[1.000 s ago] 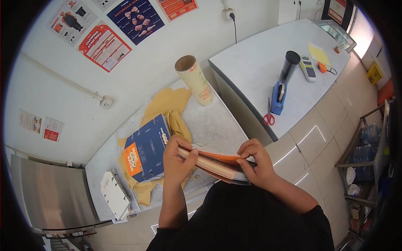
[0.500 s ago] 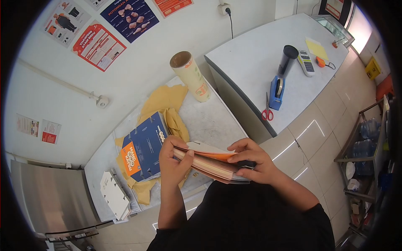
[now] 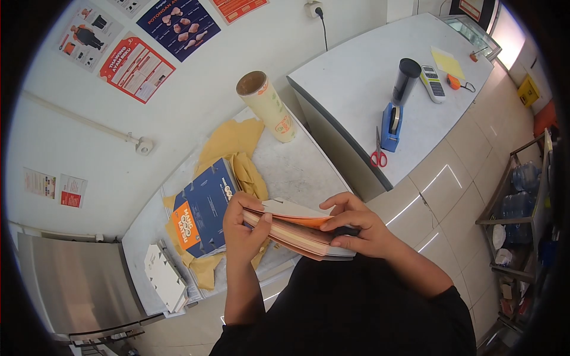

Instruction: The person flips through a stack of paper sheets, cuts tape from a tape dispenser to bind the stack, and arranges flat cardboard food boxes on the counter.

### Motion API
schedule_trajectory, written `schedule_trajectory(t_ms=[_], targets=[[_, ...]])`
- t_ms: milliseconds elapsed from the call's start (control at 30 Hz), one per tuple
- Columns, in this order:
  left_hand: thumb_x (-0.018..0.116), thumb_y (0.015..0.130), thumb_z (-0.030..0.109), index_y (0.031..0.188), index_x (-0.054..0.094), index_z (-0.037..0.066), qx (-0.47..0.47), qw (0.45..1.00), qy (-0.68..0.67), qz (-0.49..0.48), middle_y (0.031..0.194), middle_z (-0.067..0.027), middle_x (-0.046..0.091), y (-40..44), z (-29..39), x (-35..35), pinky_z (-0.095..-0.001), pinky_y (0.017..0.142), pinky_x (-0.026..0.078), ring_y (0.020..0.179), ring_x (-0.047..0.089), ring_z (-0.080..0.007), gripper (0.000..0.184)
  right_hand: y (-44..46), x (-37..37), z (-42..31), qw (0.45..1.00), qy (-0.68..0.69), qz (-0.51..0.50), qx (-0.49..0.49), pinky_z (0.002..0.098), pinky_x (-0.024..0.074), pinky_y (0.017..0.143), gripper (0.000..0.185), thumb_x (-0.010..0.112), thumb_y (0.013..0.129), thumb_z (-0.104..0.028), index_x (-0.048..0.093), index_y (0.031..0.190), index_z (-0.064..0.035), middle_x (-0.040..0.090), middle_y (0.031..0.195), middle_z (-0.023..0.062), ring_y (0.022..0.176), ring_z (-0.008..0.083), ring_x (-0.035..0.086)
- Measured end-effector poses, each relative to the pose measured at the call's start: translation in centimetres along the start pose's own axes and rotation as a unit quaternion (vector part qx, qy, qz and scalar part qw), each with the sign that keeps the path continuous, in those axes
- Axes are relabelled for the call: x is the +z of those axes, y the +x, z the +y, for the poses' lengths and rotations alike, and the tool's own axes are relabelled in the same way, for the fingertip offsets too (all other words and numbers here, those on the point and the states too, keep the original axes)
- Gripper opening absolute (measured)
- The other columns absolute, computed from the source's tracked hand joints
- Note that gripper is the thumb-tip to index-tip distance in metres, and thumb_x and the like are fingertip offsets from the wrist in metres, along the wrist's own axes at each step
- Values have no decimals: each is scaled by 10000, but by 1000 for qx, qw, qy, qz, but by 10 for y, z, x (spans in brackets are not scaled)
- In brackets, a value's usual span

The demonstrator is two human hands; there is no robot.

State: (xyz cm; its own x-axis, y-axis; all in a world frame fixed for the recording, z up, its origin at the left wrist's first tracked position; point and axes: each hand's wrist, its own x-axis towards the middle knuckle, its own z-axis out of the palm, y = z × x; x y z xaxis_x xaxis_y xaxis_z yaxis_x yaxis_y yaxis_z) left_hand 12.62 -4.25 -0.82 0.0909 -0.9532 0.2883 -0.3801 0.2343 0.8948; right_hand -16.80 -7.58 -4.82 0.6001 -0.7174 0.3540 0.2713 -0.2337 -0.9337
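In front of my body I hold a stack of flat printed cardboard sheets, white, orange and dark at their edges. My left hand is closed round the stack's left end, its thumb across the edges. At the other end, my right hand grips the sheets between thumb and fingers. A gap shows there between the upper sheets and the thicker lower part. Beyond my left hand, a pile of blue and orange printed flat cartons lies on crumpled brown wrapping paper.
A large plastic-film roll stands on the near table. White flat cartons lie at its left end. The other table carries red-handled scissors, a blue tape dispenser, a dark tumbler and a card terminal. A rack stands right.
The right hand's fingers have shifted slightly along the sheets. My left hand keeps its grip. The whole view has moved a little.
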Motion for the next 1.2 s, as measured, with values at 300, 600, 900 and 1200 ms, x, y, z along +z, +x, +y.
schedule_trajectory(t_ms=[300,600,900,1200], targets=[[757,873,60,1014,590,61,-14,1000,-9,5,958,-30,588,-3,-1,0,-270,805,463,880,562,-107,219,-1,1,-1,1000,-2,-2,6,376,472,1041,317,802,936,-49,789,1251,-89,525,1457,112,1025,169,621],[752,866,54,1005,589,62,-10,1000,-11,7,959,-27,587,-4,-3,-1,-272,819,456,892,563,-112,214,-2,2,-2,1000,5,-4,15,386,466,1073,310,791,944,-38,788,1250,-90,519,1465,125,1089,182,641],[770,868,67,1013,590,60,-15,1000,-20,3,962,-24,576,-4,-2,-1,-270,811,451,891,555,-110,231,-2,3,-1,1000,4,5,4,356,473,1052,302,765,966,-37,785,1264,-87,528,1451,133,1140,185,624],[799,841,81,1013,582,56,-6,999,-38,-7,983,-27,565,-4,-8,-3,-265,825,445,909,550,-114,278,-2,5,-3,999,28,18,16,332,483,970,321,661,1001,18,805,1263,-97,559,1404,99,1036,168,585]])
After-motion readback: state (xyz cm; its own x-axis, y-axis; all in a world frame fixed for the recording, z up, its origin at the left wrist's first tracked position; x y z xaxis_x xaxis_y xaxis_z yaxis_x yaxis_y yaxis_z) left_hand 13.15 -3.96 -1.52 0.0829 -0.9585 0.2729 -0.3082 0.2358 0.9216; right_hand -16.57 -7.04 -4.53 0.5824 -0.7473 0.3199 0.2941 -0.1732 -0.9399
